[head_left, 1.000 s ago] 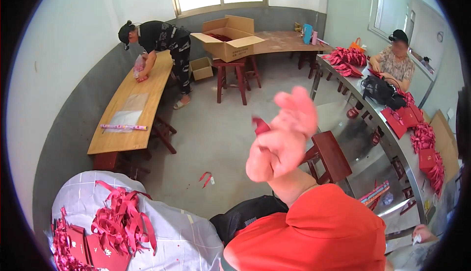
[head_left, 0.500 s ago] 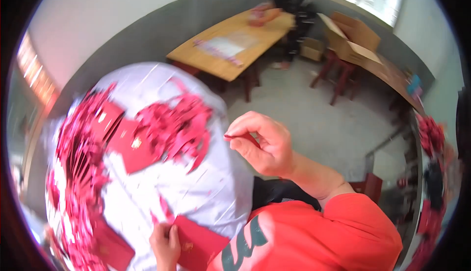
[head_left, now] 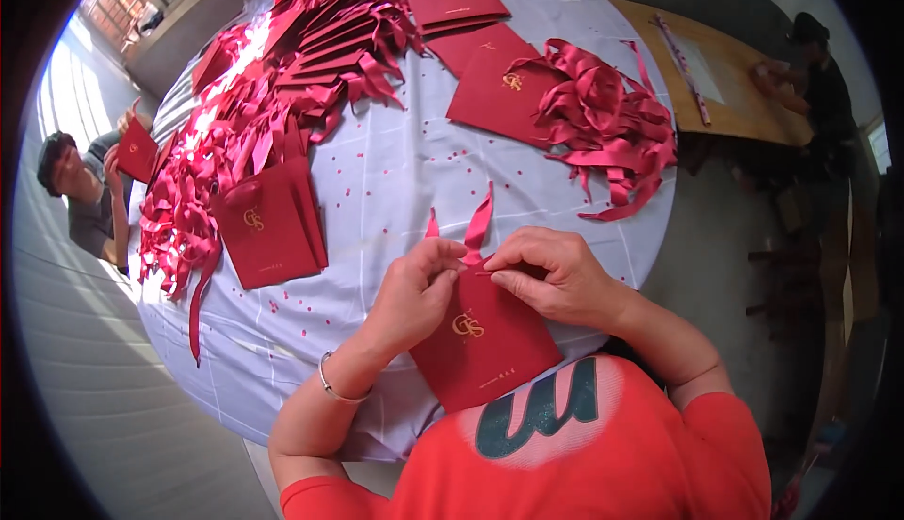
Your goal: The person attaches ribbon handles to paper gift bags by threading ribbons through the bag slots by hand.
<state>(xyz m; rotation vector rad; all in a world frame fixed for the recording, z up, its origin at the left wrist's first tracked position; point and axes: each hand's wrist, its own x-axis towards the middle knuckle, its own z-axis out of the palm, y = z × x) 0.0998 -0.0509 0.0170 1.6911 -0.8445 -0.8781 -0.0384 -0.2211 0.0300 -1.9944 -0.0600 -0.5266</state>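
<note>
Pale grey-white cloth, speckled with tiny red paper dots, covers the round table (head_left: 395, 172), which stands on a bare grey concrete floor; a long wooden bench table (head_left: 725, 78) runs along the far wall. At the near edge lies a flat red paper gift bag with a gold emblem (head_left: 485, 336), matte and stiff, its top pointing away from the person. The left hand (head_left: 414, 289) pinches the bag's upper edge, fingers closed on it. The right hand (head_left: 556, 275) is closed narrowly on a glossy red satin ribbon (head_left: 476, 228), which stands up from the bag's top. Beyond lie a loose heap of red ribbons (head_left: 603, 125) and a stack of similar red bags (head_left: 268, 224).
</note>
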